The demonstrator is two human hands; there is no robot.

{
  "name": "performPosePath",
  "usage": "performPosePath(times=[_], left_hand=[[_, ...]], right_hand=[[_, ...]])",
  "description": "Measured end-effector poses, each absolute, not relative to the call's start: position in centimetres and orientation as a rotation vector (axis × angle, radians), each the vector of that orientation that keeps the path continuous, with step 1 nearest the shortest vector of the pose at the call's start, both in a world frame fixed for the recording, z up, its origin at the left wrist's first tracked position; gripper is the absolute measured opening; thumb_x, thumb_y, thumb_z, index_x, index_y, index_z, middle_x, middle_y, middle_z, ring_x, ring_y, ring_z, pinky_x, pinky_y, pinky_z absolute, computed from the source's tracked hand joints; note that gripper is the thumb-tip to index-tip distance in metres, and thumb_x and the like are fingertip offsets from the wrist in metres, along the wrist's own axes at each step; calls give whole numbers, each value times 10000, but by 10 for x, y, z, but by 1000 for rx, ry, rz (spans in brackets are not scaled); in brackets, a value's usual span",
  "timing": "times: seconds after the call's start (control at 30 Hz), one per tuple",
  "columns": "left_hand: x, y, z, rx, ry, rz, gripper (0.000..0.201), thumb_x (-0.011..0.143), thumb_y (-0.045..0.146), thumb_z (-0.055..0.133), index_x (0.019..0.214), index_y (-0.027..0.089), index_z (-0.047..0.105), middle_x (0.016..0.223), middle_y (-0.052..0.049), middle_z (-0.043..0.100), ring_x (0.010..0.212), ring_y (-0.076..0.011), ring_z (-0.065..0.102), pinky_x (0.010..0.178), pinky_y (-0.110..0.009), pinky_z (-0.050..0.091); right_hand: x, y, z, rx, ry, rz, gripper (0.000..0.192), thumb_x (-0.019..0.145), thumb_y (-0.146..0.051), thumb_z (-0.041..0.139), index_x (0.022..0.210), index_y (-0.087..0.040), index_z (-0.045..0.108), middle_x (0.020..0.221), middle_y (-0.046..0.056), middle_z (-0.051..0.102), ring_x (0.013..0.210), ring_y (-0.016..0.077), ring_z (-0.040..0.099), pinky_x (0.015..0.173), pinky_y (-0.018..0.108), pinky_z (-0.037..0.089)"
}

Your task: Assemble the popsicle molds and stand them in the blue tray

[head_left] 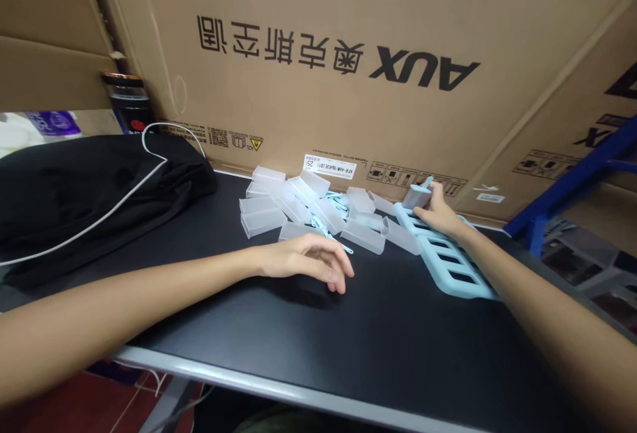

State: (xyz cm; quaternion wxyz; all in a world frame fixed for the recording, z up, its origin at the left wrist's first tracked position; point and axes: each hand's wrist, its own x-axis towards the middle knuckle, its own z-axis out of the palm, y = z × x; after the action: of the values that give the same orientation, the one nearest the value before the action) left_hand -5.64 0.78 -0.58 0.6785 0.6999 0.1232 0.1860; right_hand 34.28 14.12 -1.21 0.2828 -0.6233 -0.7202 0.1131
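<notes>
My right hand [440, 211] is closed on a translucent popsicle mould [417, 197] with a light blue stick in its top. The mould is at the far end of a light blue popsicle mould rack [450, 262] with several rectangular slots; whether it is seated in a slot, I cannot tell. My left hand [311, 260] hangs over the black table, loosely curled, with nothing visible in its fingers. Just beyond it lies a pile of translucent mould cups [261, 215]. Light blue popsicle sticks [323, 224] lie among the cups, partly covered by them.
A large cardboard box [279, 101] stands along the table's back edge. On the left are a black cloth bag [99, 201], a white cable [124, 197] across it and a dark tumbler [130, 105]. A blue metal frame [577, 174] rises beyond the table's right side.
</notes>
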Motion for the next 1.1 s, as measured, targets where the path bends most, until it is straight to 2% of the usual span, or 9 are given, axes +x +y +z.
performPosePath(times=[0.1, 0.2, 0.33, 0.4, 0.5, 0.73, 0.87, 1.0, 1.1], left_hand=[[-56, 8, -6, 1586, 276, 416, 276, 849, 352, 700, 1023, 144, 650, 916, -94, 720, 848, -179, 665, 837, -328, 511], [-56, 7, -7, 1596, 274, 418, 283, 846, 362, 704, 1020, 146, 647, 912, -93, 721, 850, -177, 669, 836, -325, 516], [-56, 7, -7, 1665, 282, 430, 310, 846, 404, 706, 1019, 152, 652, 914, -97, 726, 854, -178, 676, 831, -322, 521], [-56, 7, -7, 1706, 291, 428, 332, 842, 434, 706, 1018, 156, 655, 915, -98, 730, 863, -182, 679, 828, -321, 523], [-55, 5, -9, 1772, 311, 426, 308, 854, 415, 695, 1017, 158, 650, 902, -93, 737, 870, -184, 688, 821, -317, 528], [-48, -7, -10, 2725, 409, 509, 142, 900, 191, 541, 1000, 185, 641, 915, -65, 700, 836, -173, 644, 786, -295, 487], [-43, -3, 4, 3316, 651, 485, 140, 913, 186, 479, 934, 167, 616, 877, -85, 646, 864, -228, 589, 744, -345, 433], [-43, 8, 21, 3363, 1063, 497, 193, 928, 310, 493, 938, 158, 612, 944, -109, 624, 910, -259, 562, 756, -367, 424], [-45, 21, 32, 3303, 1173, 451, 271, 936, 378, 485, 997, 159, 633, 964, -107, 629, 938, -266, 562, 816, -386, 431]], right_hand=[[340, 140, -12, -1693, -1917, 294, 768, 686, -369, 580, 1325, -186, 195, 878, 32, 541, 756, 216, 575, 729, 358, 494], [340, 136, -14, -1668, -1954, 183, 794, 677, -404, 599, 1346, -198, 226, 1081, 100, 551, 990, 278, 586, 874, 409, 491], [338, 120, -6, -1632, -1838, -246, 818, 667, -448, 622, 1359, -155, 299, 1295, 184, 466, 1283, 393, 415, 1070, 537, 353], [331, 104, 6, -1599, -1715, -305, 671, 738, -463, 573, 1300, -149, 386, 1222, 189, 529, 1216, 381, 481, 1044, 546, 376], [311, 76, 28, -1564, -1982, 102, 402, 858, -534, 490, 1110, -224, 534, 1120, 129, 627, 1038, 297, 609, 902, 450, 491], [275, 44, 38, -1520, -2557, 287, 644, 747, -504, 676, 1296, -213, 505, 1195, 111, 643, 1090, 289, 613, 919, 416, 483], [277, 42, 34, -1462, -2580, 202, 486, 750, -335, 631, 1209, -197, 556, 1207, 115, 636, 1065, 278, 612, 882, 381, 482], [265, 34, 38, -1379, -2477, 10, 284, 745, -185, 530, 1024, -192, 583, 1054, 93, 652, 940, 244, 613, 818, 349, 467], [246, 26, 35, -1253, -2519, 48, 237, 799, -216, 538, 1031, -192, 580, 1040, 88, 644, 928, 226, 603, 820, 337, 461]])
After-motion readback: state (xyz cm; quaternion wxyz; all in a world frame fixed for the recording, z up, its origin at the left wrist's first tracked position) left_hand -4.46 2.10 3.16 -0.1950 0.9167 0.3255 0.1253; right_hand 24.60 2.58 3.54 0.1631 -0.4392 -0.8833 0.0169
